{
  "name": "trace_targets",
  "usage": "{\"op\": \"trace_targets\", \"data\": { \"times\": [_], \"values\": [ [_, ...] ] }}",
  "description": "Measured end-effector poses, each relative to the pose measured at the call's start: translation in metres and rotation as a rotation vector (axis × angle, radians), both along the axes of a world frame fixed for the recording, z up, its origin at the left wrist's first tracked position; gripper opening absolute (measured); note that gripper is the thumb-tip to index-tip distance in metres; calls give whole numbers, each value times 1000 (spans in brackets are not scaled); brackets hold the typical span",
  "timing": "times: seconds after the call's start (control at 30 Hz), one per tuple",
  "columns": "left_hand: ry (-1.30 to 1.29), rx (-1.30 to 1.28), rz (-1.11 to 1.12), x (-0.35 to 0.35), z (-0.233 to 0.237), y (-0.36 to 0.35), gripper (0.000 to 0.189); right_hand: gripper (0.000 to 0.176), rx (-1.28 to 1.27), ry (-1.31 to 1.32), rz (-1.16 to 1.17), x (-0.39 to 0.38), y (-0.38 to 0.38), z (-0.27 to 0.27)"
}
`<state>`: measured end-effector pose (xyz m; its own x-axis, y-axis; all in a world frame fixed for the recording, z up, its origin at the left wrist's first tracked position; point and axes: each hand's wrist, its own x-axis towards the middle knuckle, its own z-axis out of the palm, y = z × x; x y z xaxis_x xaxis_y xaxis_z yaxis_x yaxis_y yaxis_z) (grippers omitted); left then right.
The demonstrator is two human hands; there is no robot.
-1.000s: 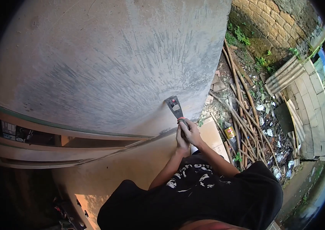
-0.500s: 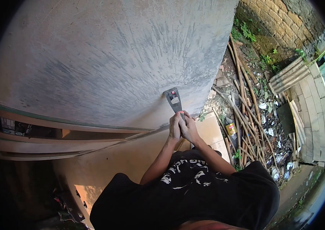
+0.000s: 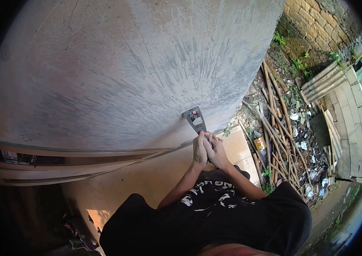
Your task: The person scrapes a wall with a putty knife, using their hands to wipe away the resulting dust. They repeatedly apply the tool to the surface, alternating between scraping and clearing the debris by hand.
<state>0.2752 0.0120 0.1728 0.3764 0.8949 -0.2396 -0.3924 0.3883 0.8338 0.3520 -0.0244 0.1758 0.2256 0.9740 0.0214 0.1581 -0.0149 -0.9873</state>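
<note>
In front of my chest, both hands grip one scraper (image 3: 196, 118), a dark tool that flares toward its far end and has pale and reddish marks on its face. Its wide edge is right at the streaked grey wall (image 3: 155, 81). My left hand (image 3: 199, 149) is closed around the near end of the handle. Pressed against it, my right hand (image 3: 216, 151) also wraps the handle, which is mostly hidden by the fingers. Dark scratch-like streaks fan out over the wall ahead of the tool.
Tan tiled floor (image 3: 146, 175) lies below me, beside the wall's base. To the right, bamboo poles (image 3: 275, 123) lie among rubble and litter, with a yellow can-like container (image 3: 259, 144) nearby. A window-like recess (image 3: 40, 158) is at left. A brick wall (image 3: 313, 21) stands farther back.
The view has shifted, so the wall and its edge appear lower and farther right. The hands and scraper sit slightly lower in view, grip kept, the scraper's edge still at the wall.
</note>
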Motion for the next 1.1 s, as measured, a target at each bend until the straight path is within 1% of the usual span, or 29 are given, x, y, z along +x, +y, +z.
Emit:
{"op": "trace_targets", "data": {
  "times": [0.07, 0.1, 0.13, 0.2, 0.23, 0.27, 0.33, 0.37, 0.5, 0.53, 0.57, 0.6, 0.67, 0.7, 0.73, 0.8, 0.83, 0.87, 0.93, 1.0, 1.07, 1.1],
  "values": [
    [33, -6, 61, 1, 1, -1, 49, 31, 52, -25, 9, 0, 0, -7],
    [36, 7, 47, -2, -12, -1, 48, 31, 18, -20, 15, 0, -1, -12],
    [34, 3, 45, -5, -8, -4, 48, 31, 15, -22, 12, -2, -3, -13],
    [136, 10, 25, -5, 0, -2, 46, 31, 3, -25, -13, -3, -2, -12],
    [117, -28, 119, 0, -3, -2, 45, 30, 72, 17, -80, -8, -2, -11],
    [117, -32, 116, -1, -7, -2, 45, 30, 68, 17, -83, -7, -2, -12],
    [53, 48, 20, -6, -11, -5, 45, 30, -7, -88, -36, -5, -8, -12],
    [49, 0, 44, -4, -5, -6, 46, 29, -4, -58, -53, -8, -7, -11],
    [139, 41, 30, -8, -5, 6, 47, 29, 64, -31, -65, -10, 4, -11],
    [107, 76, 28, -4, 18, 9, 48, 28, 93, -35, -61, -8, 9, 3],
    [83, 100, 25, -5, 30, 6, 48, 28, 110, -33, -58, -10, 6, 11],
    [93, 94, 28, -7, 29, 4, 48, 28, 104, -23, -55, -13, 4, 11],
    [7, 80, 15, -6, 24, 7, 48, 27, 113, 63, -60, -12, 8, 14],
    [82, 105, 58, -9, 8, 5, 47, 27, 125, -18, -71, -13, 4, 2],
    [85, 112, 58, -13, -9, 4, 47, 27, 131, -16, -71, -13, 1, -4],
    [211, 53, 12, -21, -32, 2, 47, 27, 15, 68, -68, -17, -5, -12],
    [70, 19, 15, -14, -12, 2, 48, 27, 89, -28, -86, -16, -2, -9],
    [67, 23, 22, -8, 5, 8, 48, 27, 93, -30, -79, -14, 5, -2],
    [33, 93, 13, -10, 27, 9, 49, 27, 76, 93, -86, -19, 6, 11],
    [49, 74, 5, -15, 8, 10, 50, 28, 73, 108, -96, -22, 5, -2],
    [113, 67, -8, -15, 2, 7, 50, 29, 78, 12, -97, -22, 0, -9],
    [67, 30, -43, -17, 1, 5, 50, 29, 87, 11, -95, -22, 1, -11]
  ]
}}
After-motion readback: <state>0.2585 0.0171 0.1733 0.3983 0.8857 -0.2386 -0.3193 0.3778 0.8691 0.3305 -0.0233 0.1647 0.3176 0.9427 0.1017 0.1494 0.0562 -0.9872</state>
